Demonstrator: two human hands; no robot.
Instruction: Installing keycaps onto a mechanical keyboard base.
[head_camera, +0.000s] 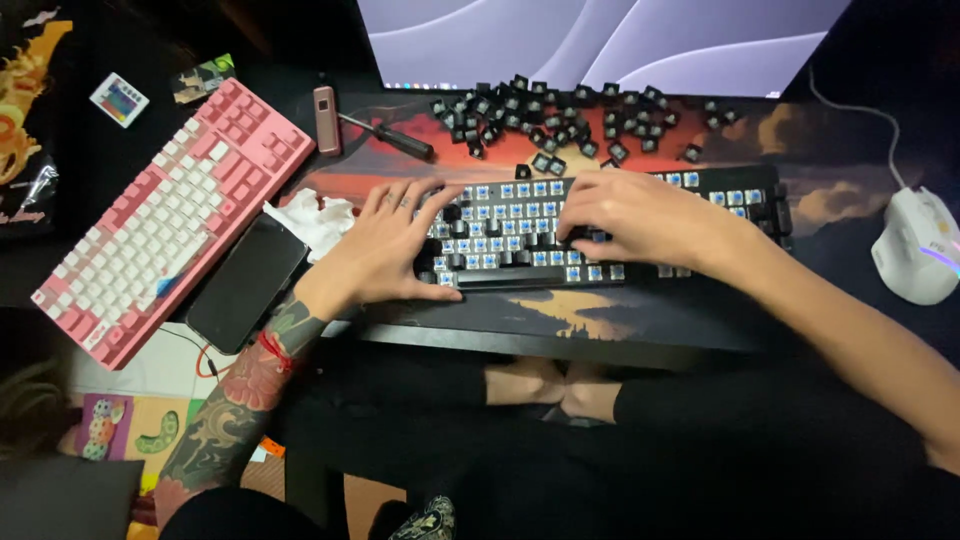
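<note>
- At the middle of the bench (640, 320) lies a black keyboard (600, 232), most of its caps off so rows of blue switches show; a few black caps sit on its left part.
- Left hand (385, 250) rests flat on the keyboard's left end, fingers spread wide, holding nothing.
- Right hand (635, 215) covers the keyboard's middle, fingers curled down and pinched narrow on a black keycap (597, 237).
- Behind the keyboard, a heap of loose black keycaps (560, 120) is scattered in front of the monitor (600, 40).
- Left of the keyboard: a crumpled white tissue (315, 218), a dark phone (247, 283), and a pink keyboard (170, 215) set aslant.
- Behind the keyboard's left end lies a black screwdriver (390, 137).
- Right of the keyboard, well apart, sits a white mouse (920, 245).
</note>
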